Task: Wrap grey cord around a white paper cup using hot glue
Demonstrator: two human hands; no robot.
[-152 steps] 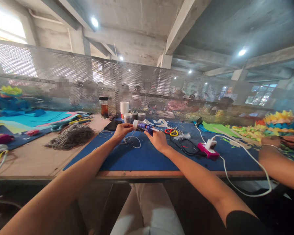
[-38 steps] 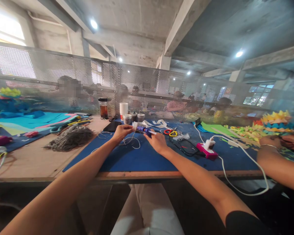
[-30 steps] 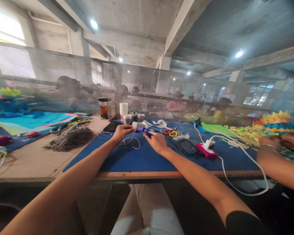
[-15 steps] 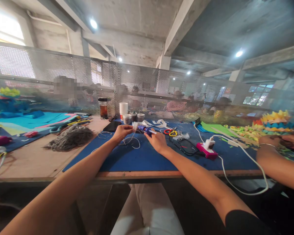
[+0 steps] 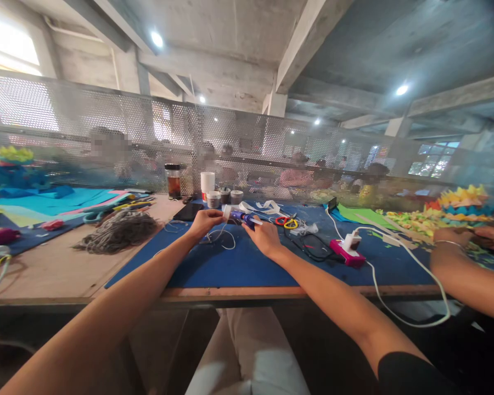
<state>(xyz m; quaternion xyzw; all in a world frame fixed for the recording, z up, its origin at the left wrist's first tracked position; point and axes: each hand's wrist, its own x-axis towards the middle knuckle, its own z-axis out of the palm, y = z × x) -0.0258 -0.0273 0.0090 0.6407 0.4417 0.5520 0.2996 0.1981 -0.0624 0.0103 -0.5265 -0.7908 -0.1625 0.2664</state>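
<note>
Over the blue mat (image 5: 230, 269), my left hand (image 5: 206, 224) pinches a small white piece (image 5: 227, 213). My right hand (image 5: 265, 236) is wrapped round a blue-purple tool (image 5: 241, 217) that looks like a glue gun, with a pale stick at its near end. The tool's far end points left and meets the white piece, though whether they touch is too small to tell. A thin white cord (image 5: 229, 241) loops on the mat below the two hands.
Grey yarn (image 5: 119, 230), a lidded jar (image 5: 173, 182) and cups (image 5: 208, 182) lie left and behind. Yellow-handled scissors (image 5: 290, 224) and a pink power strip (image 5: 347, 254) are on the right. Another person's hands (image 5: 453, 236) work at far right.
The tool and the white piece have shifted very slightly; both hands keep their hold and stay nearly in place.
</note>
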